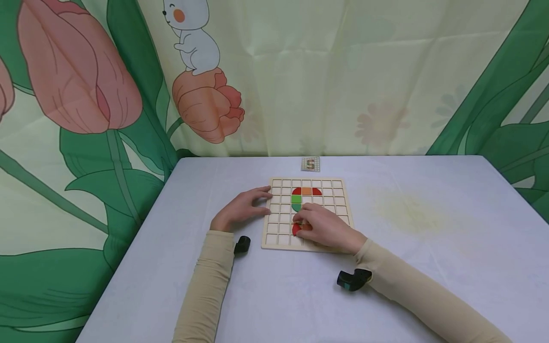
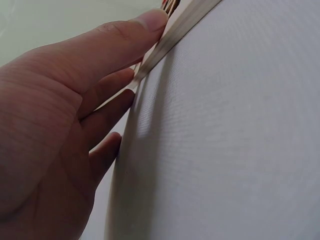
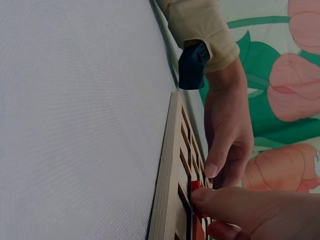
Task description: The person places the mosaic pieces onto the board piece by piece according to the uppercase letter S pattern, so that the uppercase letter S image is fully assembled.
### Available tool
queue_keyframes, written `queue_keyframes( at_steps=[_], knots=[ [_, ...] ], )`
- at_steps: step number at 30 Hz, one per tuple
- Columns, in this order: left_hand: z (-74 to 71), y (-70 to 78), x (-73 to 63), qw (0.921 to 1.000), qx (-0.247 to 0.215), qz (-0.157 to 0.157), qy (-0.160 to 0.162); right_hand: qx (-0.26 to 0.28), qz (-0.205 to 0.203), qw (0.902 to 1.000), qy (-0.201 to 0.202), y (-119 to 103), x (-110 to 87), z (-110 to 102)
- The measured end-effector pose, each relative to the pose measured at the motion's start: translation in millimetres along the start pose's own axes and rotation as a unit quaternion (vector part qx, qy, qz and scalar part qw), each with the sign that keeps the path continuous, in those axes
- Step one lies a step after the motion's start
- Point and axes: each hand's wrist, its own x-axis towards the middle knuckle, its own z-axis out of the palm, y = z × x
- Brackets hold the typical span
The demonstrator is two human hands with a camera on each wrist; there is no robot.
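Note:
A square wooden grid board lies on the table. Along its upper part sit a red rounded tile, an orange square tile and another red rounded tile. Below them are a light green square tile and a dark green rounded tile. My right hand pinches a red rounded tile low on the board, and covers part of the grid. My left hand rests its thumb and loosely extended fingers at the board's left edge.
Behind the board lies a small card printed with a coloured grid pattern. A white cloth covers the table, with a faint yellowish patch on the right. A printed curtain hangs behind the far edge. Black wrist cameras sit at both cuffs.

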Motion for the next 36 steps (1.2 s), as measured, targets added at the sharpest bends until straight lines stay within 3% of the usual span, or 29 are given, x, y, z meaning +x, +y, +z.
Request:
queue_keyframes(
  at_steps=[12, 19, 36],
  knots=[
    [-0.9, 2.6, -1.0, 1.0000, 0.002, -0.003, 0.001, 0.015, -0.049, 0.9986, -0.017, 2.1, 3.1, -2.8],
    [-0.1, 1.8, -1.0, 1.0000, 0.004, -0.002, 0.002, 0.021, -0.039, 0.9990, -0.003, -1.4, 2.3, 2.8],
    [-0.3, 1.3, -1.1, 1.0000, 0.006, 0.000, 0.000, 0.027, -0.064, 0.9976, 0.004, 0.1, 0.3, 1.2]
  ],
)
